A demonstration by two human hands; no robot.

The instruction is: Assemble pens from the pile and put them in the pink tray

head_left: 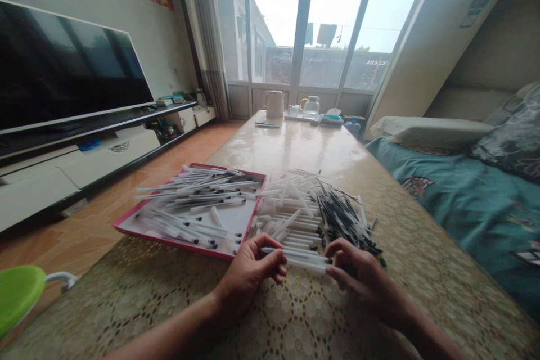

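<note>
My left hand (255, 267) is closed in a pinch around the left end of a white pen (306, 256) with a black end. My right hand (358, 273) has its thumb and fingertips closed at the black right end of that pen. More white pen barrels (295, 230) lie in a heap just beyond my hands. To the right of them is a pile of thin black pen refills (340, 214). On the left, a shallow pink-rimmed box lid (233, 256) holds several white pens (202, 197) with black ends.
The long table has a patterned cover (278, 309). At its far end stand a beige jug (274, 104), a glass pitcher (311, 105) and a tray. A bed (455, 208) borders the right side. A green stool (19, 292) is at lower left, near a television cabinet.
</note>
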